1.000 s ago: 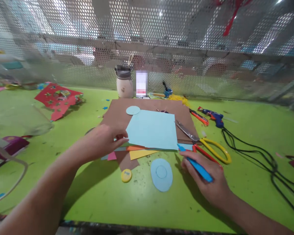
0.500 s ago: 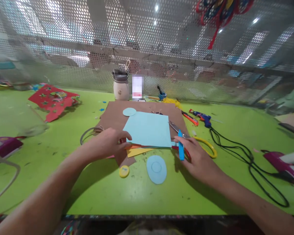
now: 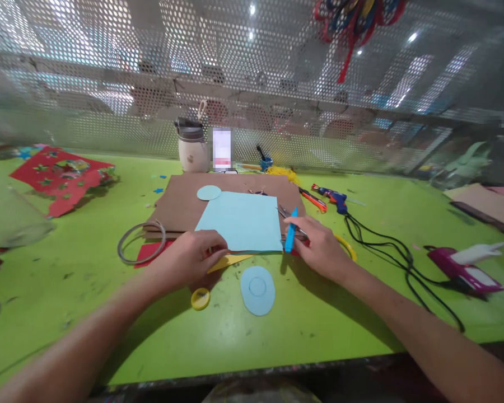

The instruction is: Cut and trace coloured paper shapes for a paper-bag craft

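Note:
A light blue sheet of paper (image 3: 239, 221) lies on brown cardboard (image 3: 180, 196). My left hand (image 3: 197, 252) is at the sheet's near left corner, thumb and fingers closed about its edge. My right hand (image 3: 319, 243) holds a blue marker (image 3: 291, 230) upright beside the near right corner. Behind that hand lie scissors with a yellow handle (image 3: 348, 246), partly hidden. A pale blue round cutout (image 3: 209, 193) rests at the sheet's far left corner. Closer to me are an oval blue cutout with a drawn circle (image 3: 257, 290) and a yellow round lid (image 3: 200, 299).
A grey ring (image 3: 122, 246) and red paper (image 3: 149, 254) lie left of my left hand. A bottle (image 3: 193, 151) and a phone (image 3: 222, 148) stand at the back. On the right are an orange cutter (image 3: 314, 200), a blue glue gun (image 3: 336, 198) and its black cord (image 3: 386, 254).
The view has turned right, so things sit further left. My left fingers have come closer together at the paper's edge. The marker has moved nearer the sheet, and more of the red paper shows.

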A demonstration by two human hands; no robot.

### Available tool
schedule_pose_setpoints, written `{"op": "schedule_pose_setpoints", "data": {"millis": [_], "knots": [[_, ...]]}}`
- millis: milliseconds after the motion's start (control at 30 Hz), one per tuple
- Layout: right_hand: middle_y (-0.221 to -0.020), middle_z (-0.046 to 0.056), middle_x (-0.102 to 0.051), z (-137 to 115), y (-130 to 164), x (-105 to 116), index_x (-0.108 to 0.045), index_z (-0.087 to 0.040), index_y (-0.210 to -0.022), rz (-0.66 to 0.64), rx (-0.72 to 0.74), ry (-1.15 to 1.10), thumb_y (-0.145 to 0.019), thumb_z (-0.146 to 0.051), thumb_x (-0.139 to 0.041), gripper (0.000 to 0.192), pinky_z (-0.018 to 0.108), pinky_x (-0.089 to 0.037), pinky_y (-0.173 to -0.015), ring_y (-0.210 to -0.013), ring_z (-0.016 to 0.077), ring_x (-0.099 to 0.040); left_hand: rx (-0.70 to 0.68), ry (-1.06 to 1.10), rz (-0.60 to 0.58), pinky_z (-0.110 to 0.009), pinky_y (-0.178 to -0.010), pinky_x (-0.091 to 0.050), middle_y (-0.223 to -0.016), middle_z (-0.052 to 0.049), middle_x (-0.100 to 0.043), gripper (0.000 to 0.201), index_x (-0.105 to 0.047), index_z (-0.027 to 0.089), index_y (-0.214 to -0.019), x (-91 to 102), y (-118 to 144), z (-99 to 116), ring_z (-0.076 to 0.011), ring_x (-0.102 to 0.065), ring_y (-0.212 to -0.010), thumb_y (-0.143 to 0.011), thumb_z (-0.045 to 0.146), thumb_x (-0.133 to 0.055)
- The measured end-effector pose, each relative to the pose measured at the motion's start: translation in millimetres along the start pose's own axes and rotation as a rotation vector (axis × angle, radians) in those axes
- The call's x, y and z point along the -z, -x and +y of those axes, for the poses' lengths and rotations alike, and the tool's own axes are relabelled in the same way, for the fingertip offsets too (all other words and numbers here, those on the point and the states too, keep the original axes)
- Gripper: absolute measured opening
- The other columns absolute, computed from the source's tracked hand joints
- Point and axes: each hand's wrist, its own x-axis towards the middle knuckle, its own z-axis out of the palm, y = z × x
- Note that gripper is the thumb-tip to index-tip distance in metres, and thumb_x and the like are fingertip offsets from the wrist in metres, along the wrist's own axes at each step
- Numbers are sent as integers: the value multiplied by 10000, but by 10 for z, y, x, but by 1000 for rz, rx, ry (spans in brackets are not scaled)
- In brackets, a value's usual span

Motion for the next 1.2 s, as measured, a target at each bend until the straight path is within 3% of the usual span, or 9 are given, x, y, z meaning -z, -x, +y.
{"op": "schedule_pose_setpoints", "data": {"millis": [100,200,367,533,733,967,1200], "knots": [[-1048,86,-651,-98,107,11,-585,-206,-1132,18,-35,-180,-885,-197,-514,258,353,-497,-795,-895,216,-621,-57,48,-2,-254,-652,-445,-822,-47,-664,211,-640,181,-872,-55,13,65,-157,-598,-723,-891,291,-462],[-922,42,-668,-206,218,118,-629,-225,-1070,39,-166,-400,-896,-285,-544,203,313,-505,-718,-784,180,-625,-159,102,-21,-283,-725,-451,-937,-72,-624,182,-609,186,-973,-125,56,169,-178,-583,-817,-893,284,-480],[-709,1,-603,-294,319,255,-627,-205,-979,-58,-355,-632,-895,-300,-549,149,263,-442,-586,-632,142,-544,-212,107,-157,-314,-765,-454,-1029,-83,-575,236,-535,206,-1032,-190,118,367,-218,-559,-905,-820,304,-576],[-612,-34,-470,-313,337,174,-588,-193,-825,-41,-363,-706,-889,-292,-544,126,258,-368,-540,-562,121,-437,-191,56,-225,-349,-775,-443,-1057,-96,-561,290,-506,206,-1000,-220,100,454,-255,-544,-946,-782,367,-607],[-569,-63,-403,-373,384,135,-561,-191,-796,-106,-417,-756,-898,-266,-532,131,228,-289,-442,-464,81,-336,-205,12,-231,-380,-798,-429,-1095,-112,-553,332,-487,204,-1018,-246,86,458,-283,-526,-994,-787,415,-598],[-568,-67,-404,-372,401,126,-568,-188,-827,-95,-438,-733,-900,-277,-531,121,215,-258,-404,-449,71,-327,-219,-5,-224,-377,-790,-433,-1107,-112,-554,275,-481,209,-997,-260,91,435,-281,-525,-1001,-808,385,-575],[-561,-60,-444,-348,422,105,-571,-201,-831,-104,-420,-733,-904,-279,-534,113,228,-345,-478,-492,91,-405,-211,15,-203,-367,-782,-438,-1104,-111,-559,251,-490,207,-989,-278,87,436,-271,-538,-976,-808,358,-575]]}}
